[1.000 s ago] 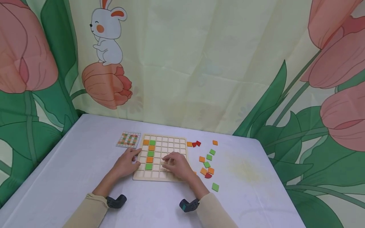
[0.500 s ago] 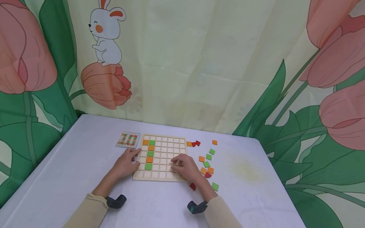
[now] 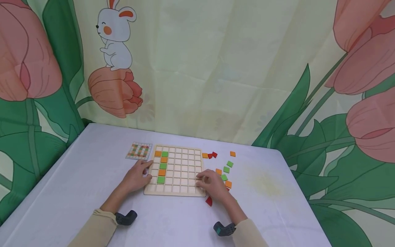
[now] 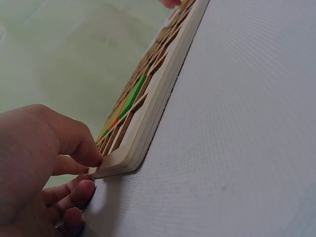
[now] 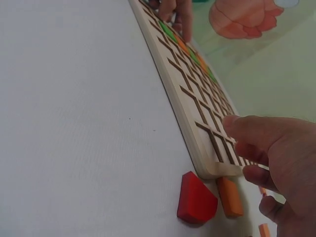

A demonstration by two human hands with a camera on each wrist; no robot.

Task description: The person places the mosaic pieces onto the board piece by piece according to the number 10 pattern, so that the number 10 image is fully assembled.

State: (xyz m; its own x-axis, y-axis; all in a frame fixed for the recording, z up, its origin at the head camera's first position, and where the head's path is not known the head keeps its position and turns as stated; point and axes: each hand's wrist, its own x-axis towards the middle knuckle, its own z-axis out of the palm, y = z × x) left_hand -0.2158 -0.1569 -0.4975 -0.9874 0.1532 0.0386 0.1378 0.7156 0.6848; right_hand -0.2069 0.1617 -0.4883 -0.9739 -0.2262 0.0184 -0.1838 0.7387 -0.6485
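Observation:
A wooden grid board (image 3: pixel 172 195) lies on the table, with several orange and green square tiles (image 3: pixel 163 166) set in cells near its left side. At the board's left edge rests my left hand (image 3: pixel 135 176); in the left wrist view its fingertips touch the frame by a corner. My right hand (image 3: pixel 213 183) hovers around the lower right edge, thumb and fingers apart and loosely bent, nothing between them. Just below that hand a red piece with a curved side (image 3: pixel 209 201) lies on the cloth. An orange tile (image 5: pixel 229 197) sits against the board's corner in the right wrist view.
Left of the board's top is a small printed card (image 3: pixel 139 151) with a coloured grid. Loose green tiles (image 3: pixel 229 164), orange tiles (image 3: pixel 232 154) and red pieces (image 3: pixel 214 154) are scattered right of the board. A printed curtain (image 3: pixel 231 85) hangs behind the table.
My right hand has slid rightward across the board to its right edge, uncovering cells and the red piece below. The left hand and the placed tiles have stayed where they were.

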